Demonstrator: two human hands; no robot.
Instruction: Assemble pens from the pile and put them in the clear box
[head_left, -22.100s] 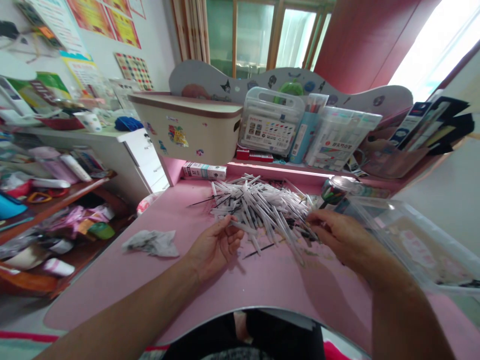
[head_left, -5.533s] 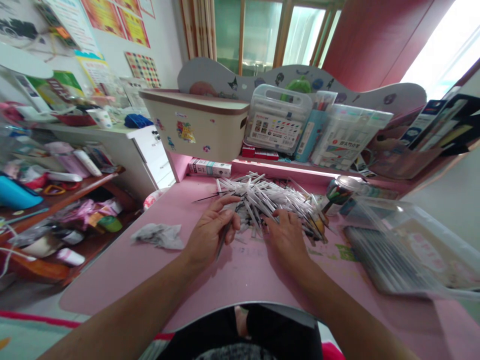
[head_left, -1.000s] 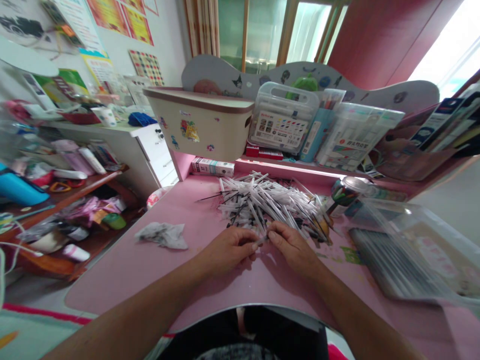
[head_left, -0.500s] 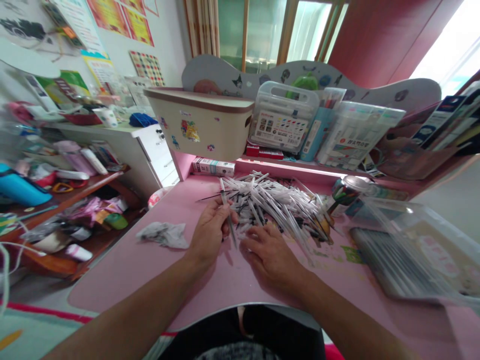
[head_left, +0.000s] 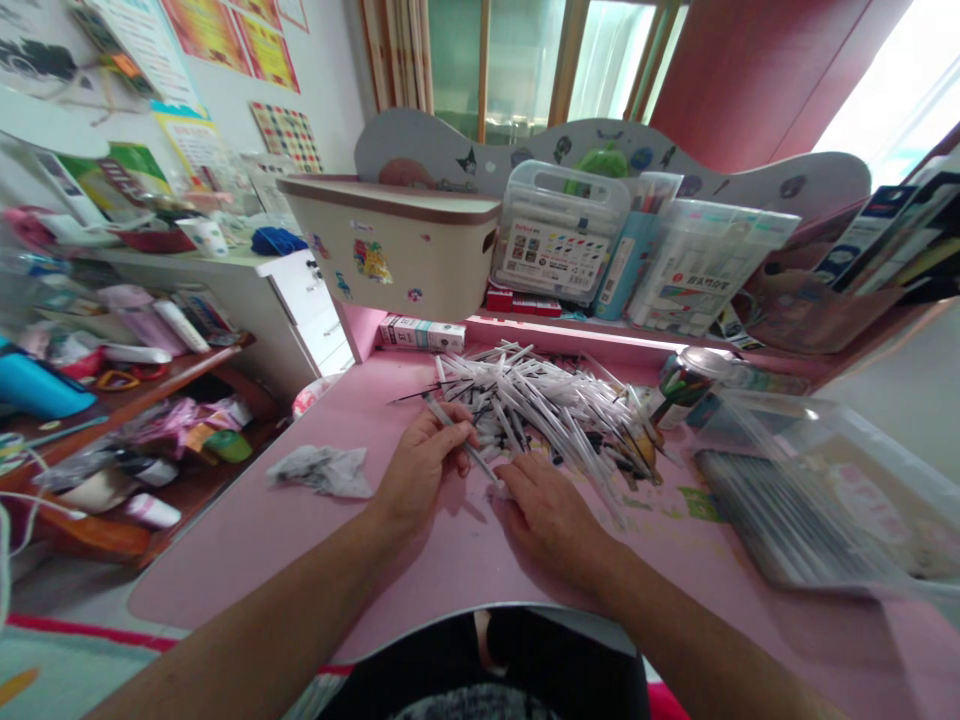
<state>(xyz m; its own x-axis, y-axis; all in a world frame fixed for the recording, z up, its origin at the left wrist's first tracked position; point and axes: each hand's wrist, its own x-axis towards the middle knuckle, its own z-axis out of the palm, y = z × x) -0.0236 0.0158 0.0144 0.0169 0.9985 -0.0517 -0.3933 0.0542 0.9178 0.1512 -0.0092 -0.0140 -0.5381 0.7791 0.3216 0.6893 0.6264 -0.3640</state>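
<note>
A heap of thin white pen refills (head_left: 547,405) lies on the pink desk (head_left: 315,540). My left hand (head_left: 421,470) is closed around one white refill (head_left: 457,437), which slants from upper left down to the right. My right hand (head_left: 544,515) rests knuckles up at the near edge of the heap. Its fingertips pinch the lower end of that same refill.
A crumpled grey tissue (head_left: 321,469) lies left of my hands. A clear plastic box (head_left: 817,490) with dark refills sits at the right. A round tin (head_left: 684,380) stands behind the heap. A cream bin (head_left: 394,245) and marker cases (head_left: 562,235) fill the back shelf.
The refill in my left hand has swung from nearly upright to a slant. My right hand has moved up to its lower end.
</note>
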